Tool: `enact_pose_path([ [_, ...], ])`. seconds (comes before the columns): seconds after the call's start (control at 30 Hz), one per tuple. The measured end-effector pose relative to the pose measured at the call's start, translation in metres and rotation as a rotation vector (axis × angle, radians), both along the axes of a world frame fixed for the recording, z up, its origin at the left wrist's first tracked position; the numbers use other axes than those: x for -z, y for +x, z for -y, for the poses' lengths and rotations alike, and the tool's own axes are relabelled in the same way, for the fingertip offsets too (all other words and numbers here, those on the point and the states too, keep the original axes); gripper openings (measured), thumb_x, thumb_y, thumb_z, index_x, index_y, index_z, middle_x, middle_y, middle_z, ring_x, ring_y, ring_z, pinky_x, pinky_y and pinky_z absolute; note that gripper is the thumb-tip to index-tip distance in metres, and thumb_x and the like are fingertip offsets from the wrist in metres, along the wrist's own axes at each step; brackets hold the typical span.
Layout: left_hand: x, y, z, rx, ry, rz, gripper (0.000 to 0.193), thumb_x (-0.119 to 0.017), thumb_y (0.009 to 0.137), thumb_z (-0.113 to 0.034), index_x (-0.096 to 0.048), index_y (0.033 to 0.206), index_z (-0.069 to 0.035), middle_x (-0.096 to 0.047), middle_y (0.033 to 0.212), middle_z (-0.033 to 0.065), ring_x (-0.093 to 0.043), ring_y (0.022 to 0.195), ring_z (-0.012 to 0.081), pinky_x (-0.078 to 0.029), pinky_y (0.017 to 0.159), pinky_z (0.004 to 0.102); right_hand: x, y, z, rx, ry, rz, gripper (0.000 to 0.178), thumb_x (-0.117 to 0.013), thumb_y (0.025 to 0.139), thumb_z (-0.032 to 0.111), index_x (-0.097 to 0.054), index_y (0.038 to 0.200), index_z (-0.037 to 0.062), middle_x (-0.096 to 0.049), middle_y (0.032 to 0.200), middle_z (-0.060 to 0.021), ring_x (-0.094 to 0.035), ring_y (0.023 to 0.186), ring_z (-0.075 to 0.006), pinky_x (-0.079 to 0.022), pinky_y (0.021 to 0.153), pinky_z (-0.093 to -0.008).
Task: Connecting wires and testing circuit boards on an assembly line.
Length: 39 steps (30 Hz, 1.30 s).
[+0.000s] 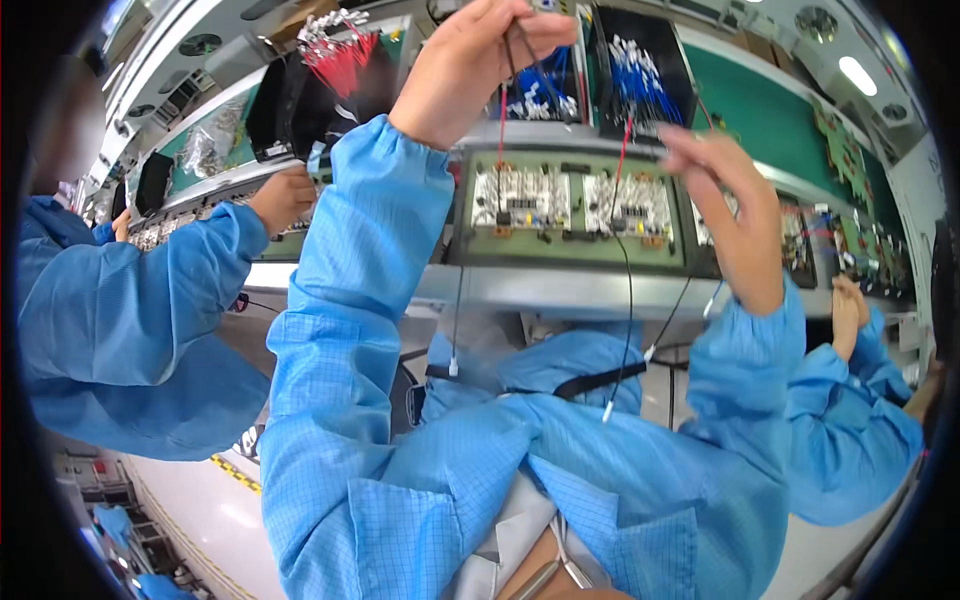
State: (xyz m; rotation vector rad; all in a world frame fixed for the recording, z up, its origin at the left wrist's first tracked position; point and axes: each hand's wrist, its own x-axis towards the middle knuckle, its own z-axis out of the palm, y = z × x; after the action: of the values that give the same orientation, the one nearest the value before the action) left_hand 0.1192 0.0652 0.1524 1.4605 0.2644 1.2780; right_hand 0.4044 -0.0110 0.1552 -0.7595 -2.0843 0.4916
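My left hand (pixel 480 55) is raised over the far side of the bench, its fingers closed on thin black wires (pixel 512 60) that hang below it. My right hand (pixel 735 195), its fingertips blurred, is held above the right end of a fixture tray (pixel 575 252). Its fingers look stretched and apart, with nothing visible in them. Two white-and-silver circuit boards (pixel 520 195) sit side by side in the tray. Red wires stand up from the boards, and black wires (pixel 629 300) with white connectors drape over the bench's front edge.
Behind the tray stand black bins (pixel 690 80) of blue wires with white ends; a bundle of red wires (pixel 345 60) lies farther left. Co-workers in blue sit on both sides, one hand (pixel 285 200) at left and hands (pixel 848 310) at right. More boards (pixel 865 245) line the bench.
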Motion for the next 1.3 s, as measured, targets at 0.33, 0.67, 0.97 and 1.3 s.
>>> enact_pose_path([
  [0.33,0.023,0.075,0.050,-0.086,-0.145,-0.077,0.023,-0.047,0.100,-0.013,-0.057,0.110,0.005,-0.059,0.124,0.0228,-0.059,0.112,0.0243,-0.049,0.093,0.0348,0.040,-0.038,-0.043,-0.179,-0.212,-0.047,0.024,-0.057,0.094,0.020,-0.068,0.098,-0.0005,-0.057,0.071,-0.0033,-0.052,0.067,-0.0101,-0.042,0.061,-0.0270],
  [0.67,0.049,0.034,0.042,-0.518,0.172,-0.532,0.014,-0.055,0.096,-0.009,-0.065,0.097,0.002,-0.069,0.102,0.0115,-0.066,0.092,0.0173,-0.055,0.084,0.0302,0.069,-0.013,-0.049,-0.068,0.005,-0.179,0.039,-0.038,0.103,0.028,-0.066,0.097,0.0023,-0.056,0.081,-0.0026,-0.050,0.073,-0.0112,-0.037,0.067,-0.0238],
  [0.97,0.101,0.004,0.054,-0.507,0.195,-0.919,0.010,-0.064,0.087,-0.003,-0.070,0.094,0.001,-0.072,0.095,0.0105,-0.070,0.085,0.0212,-0.055,0.077,0.0280,0.114,0.051,-0.006,0.187,-0.238,-0.440,0.033,-0.039,0.103,0.025,-0.052,0.084,0.0025,-0.050,0.085,-0.0052,-0.043,0.074,-0.0133,-0.036,0.067,-0.0257],
  [1.3,0.117,-0.003,0.052,-0.463,0.293,-1.060,0.009,-0.066,0.085,-0.005,-0.067,0.092,-0.001,-0.071,0.096,0.0100,-0.070,0.087,0.0247,-0.057,0.076,0.0307,0.111,0.054,0.005,0.196,-0.169,-0.126,0.007,-0.061,0.086,0.006,-0.060,0.085,-0.0010,-0.060,0.081,-0.0097,-0.056,0.074,-0.0210,-0.044,0.069,-0.0299],
])
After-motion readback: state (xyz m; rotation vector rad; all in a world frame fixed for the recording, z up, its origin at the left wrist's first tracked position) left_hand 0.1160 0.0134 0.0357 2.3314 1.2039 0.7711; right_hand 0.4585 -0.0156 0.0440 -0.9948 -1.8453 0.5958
